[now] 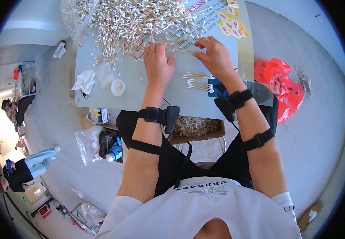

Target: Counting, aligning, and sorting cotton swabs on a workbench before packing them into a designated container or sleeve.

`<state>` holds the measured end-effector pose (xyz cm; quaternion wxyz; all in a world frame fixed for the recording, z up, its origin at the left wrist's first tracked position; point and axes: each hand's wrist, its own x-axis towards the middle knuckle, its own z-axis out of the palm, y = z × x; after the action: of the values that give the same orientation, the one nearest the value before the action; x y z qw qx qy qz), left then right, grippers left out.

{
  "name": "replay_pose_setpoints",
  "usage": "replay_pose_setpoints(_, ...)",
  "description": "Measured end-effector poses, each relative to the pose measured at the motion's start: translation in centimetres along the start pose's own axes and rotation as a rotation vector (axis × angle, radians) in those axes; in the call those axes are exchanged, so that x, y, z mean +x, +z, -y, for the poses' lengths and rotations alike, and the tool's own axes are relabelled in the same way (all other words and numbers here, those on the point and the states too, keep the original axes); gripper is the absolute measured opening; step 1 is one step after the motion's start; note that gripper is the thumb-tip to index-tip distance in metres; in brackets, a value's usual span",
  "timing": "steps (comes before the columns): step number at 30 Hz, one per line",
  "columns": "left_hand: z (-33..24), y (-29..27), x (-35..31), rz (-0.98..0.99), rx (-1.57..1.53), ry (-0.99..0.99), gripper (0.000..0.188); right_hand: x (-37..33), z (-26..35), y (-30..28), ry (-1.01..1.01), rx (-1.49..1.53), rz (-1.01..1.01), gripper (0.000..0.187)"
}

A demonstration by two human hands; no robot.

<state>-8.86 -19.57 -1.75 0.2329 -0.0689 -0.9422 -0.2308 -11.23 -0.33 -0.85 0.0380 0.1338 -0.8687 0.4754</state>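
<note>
A large heap of white-tipped cotton swabs (140, 24) covers the far part of the grey tabletop. My left hand (157, 65) is at its near edge, fingers bent down among loose swabs and thumb held apart; the fingertips are partly hidden. To its right, my right hand (215, 57) has its thumb and forefinger curved with a gap between them. Several loose swabs (182, 44) lie between the two hands, close to the fingertips; I see none clearly gripped. Just below the right hand, two small rows of swabs (199, 85) lie side by side, their right ends over a dark blue piece.
A round white tub (118, 87) and crumpled tissue (84, 81) sit at the table's left. Yellow-and-white packets (233, 26) lie far right. Under the table is a box of swabs (196, 126). A red plastic bag (282, 89) stands on the right; another person (21, 171) is far left.
</note>
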Motion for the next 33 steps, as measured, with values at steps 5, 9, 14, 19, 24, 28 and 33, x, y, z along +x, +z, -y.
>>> replay_pose_setpoints(5, -0.2, 0.2, -1.3, 0.037, 0.084, -0.114, 0.018, 1.5, 0.2, 1.4, 0.069, -0.356, 0.110, 0.009)
replay_pose_setpoints(9, -1.1, 0.6, -1.5, 0.119, -0.131, -0.091, 0.013, 1.2, -0.4, 0.9, 0.040, -0.330, 0.198, 0.009)
replay_pose_setpoints(14, -0.9, 1.2, 0.6, -0.084, -0.100, -0.079, 0.011, -0.4, 0.4, 0.7, 0.004, -0.072, 0.086, 0.003)
replay_pose_setpoints(19, -0.1, 1.7, 3.3, 0.161, 0.057, -0.125, 0.003, -0.6, 0.1, 1.6, -0.110, -0.184, 0.089, 0.006)
replay_pose_setpoints(24, 0.2, 0.0, 4.3, 0.396, -0.077, -0.255, 0.010, -0.4, -1.0, 1.3, -0.090, -0.152, 0.115, 0.005)
replay_pose_setpoints(28, 0.1, 0.1, 2.8, 0.380, -0.076, -0.068, 0.009, 0.2, -0.7, 1.4, -0.056, -0.062, 0.050, 0.009)
replay_pose_setpoints(33, -0.3, 0.8, 1.1, 0.241, -0.075, 0.016, 0.024, 1.7, -0.1, 1.7, -0.105, -0.144, 0.077, 0.016)
